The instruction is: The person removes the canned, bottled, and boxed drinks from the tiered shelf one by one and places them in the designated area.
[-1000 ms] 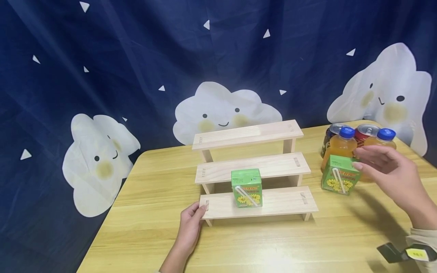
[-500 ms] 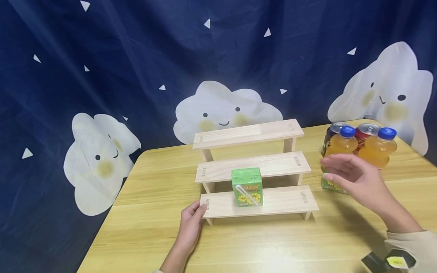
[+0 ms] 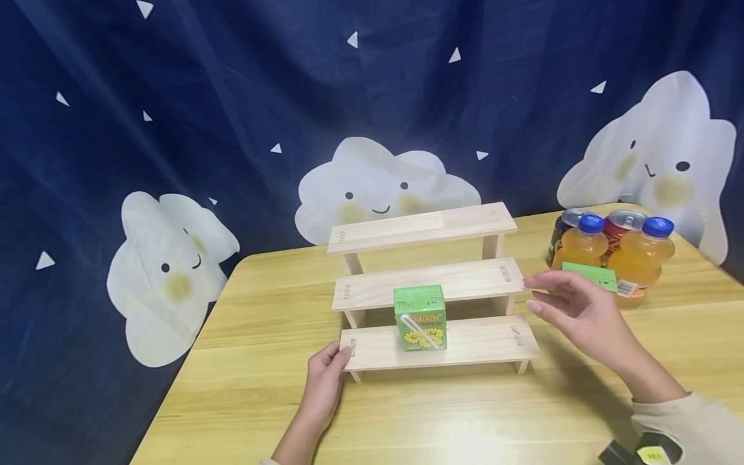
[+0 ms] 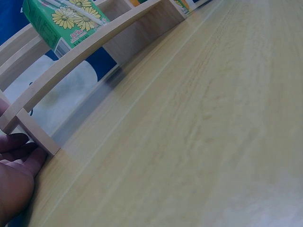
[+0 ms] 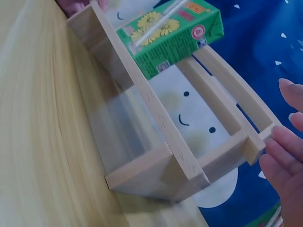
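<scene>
A three-step wooden display rack [image 3: 378, 345] stands on the table. On its lowest step sits a green drink carton [image 3: 420, 320] with yellow flowers and a white straw. My left hand [image 3: 325, 381] grips the left end of that lowest step, thumb on top; in the left wrist view its fingers [image 4: 21, 158] curl in under the board, beside the leg. My right hand [image 3: 581, 316] holds nothing; its fingers are loosely bent with thumb apart. In the right wrist view its fingertips [image 5: 279, 142] appear to touch the right end of the middle step.
Behind my right hand stands a second green carton [image 3: 593, 274], mostly hidden. Two orange drink bottles [image 3: 639, 258] with blue caps, a red can [image 3: 622, 223] and a dark can [image 3: 560, 236] stand close to it. A dark blue curtain [image 3: 261, 77] hangs behind the table.
My right hand has moved left from the second carton and bottles to the rack's right side. The rack's right end has shifted very slightly left. My left hand keeps its grip.
</scene>
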`<state>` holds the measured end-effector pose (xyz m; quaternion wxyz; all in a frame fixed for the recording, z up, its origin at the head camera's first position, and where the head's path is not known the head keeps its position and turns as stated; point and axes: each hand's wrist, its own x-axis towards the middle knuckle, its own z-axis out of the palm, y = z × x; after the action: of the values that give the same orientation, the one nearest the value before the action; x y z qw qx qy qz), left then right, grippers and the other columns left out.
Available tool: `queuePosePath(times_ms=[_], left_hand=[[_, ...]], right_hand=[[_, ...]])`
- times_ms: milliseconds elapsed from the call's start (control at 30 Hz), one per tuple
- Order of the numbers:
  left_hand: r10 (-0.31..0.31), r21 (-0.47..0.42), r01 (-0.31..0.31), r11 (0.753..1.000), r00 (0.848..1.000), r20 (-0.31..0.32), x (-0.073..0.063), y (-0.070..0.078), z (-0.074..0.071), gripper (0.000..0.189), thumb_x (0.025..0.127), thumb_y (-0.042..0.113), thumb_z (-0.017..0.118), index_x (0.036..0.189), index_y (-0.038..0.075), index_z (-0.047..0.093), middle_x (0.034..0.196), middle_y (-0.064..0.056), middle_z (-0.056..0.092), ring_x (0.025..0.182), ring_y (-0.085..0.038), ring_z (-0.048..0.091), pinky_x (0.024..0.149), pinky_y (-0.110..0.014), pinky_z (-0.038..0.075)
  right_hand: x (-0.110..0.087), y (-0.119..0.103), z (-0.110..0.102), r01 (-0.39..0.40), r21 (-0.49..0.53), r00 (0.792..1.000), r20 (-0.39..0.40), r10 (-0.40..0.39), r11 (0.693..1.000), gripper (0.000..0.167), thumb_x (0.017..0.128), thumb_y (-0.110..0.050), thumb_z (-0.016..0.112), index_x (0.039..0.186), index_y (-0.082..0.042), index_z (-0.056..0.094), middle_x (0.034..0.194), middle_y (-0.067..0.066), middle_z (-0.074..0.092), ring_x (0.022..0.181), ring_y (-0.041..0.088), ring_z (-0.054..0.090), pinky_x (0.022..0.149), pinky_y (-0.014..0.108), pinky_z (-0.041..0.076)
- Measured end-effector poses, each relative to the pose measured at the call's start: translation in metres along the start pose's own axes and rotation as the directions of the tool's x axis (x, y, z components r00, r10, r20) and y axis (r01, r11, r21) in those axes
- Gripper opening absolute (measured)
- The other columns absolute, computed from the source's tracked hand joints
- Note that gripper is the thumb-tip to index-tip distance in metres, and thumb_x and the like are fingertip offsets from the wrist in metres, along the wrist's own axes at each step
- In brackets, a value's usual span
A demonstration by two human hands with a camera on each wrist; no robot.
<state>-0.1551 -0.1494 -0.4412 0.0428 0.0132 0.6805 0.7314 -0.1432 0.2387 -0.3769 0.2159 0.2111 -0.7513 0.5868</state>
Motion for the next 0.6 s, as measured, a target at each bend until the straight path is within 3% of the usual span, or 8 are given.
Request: queuePosePath(times_ms=[233,433,600], left_hand=[[0.002,-0.009,-0.002,1.0,1.0,0.002,0.0,0.0,0.0,0.039,0.095,0.01,0.048,0.121,-0.019,0.047,0.109,-0.018,0.059,0.096,-0.013,0.061,0.089,-0.023,0.053],[-0.004,-0.024,0.004,1.0,1.0,0.0,0.0,0.0,0.0,0.04,0.095,0.009,0.048,0.122,-0.02,0.046,0.106,-0.016,0.06,0.094,-0.012,0.062,0.089,-0.023,0.053],[-0.008,-0.02,0.009,1.0,1.0,0.001,0.0,0.0,0.0,0.04,0.095,0.009,0.047,0.123,-0.02,0.045,0.108,-0.018,0.059,0.096,-0.012,0.062,0.09,-0.023,0.052]], right_hand=[[-0.001,-0.006,0.008,0.044,0.049,0.999,0.015,-0.045,0.998,0.034,0.073,0.023,0.063,0.105,0.014,0.056,0.105,0.004,0.066,0.099,0.008,0.063,0.088,0.015,0.05],[-0.003,-0.007,0.019,0.072,0.101,0.992,0.093,-0.081,0.992,0.036,0.073,0.024,0.061,0.107,0.013,0.055,0.107,0.004,0.065,0.1,0.009,0.064,0.087,0.018,0.052],[-0.008,-0.004,0.037,0.049,0.036,0.987,0.154,-0.054,0.998,0.038,0.074,0.019,0.065,0.109,0.008,0.057,0.11,0.009,0.064,0.102,0.008,0.062,0.088,0.019,0.052]])
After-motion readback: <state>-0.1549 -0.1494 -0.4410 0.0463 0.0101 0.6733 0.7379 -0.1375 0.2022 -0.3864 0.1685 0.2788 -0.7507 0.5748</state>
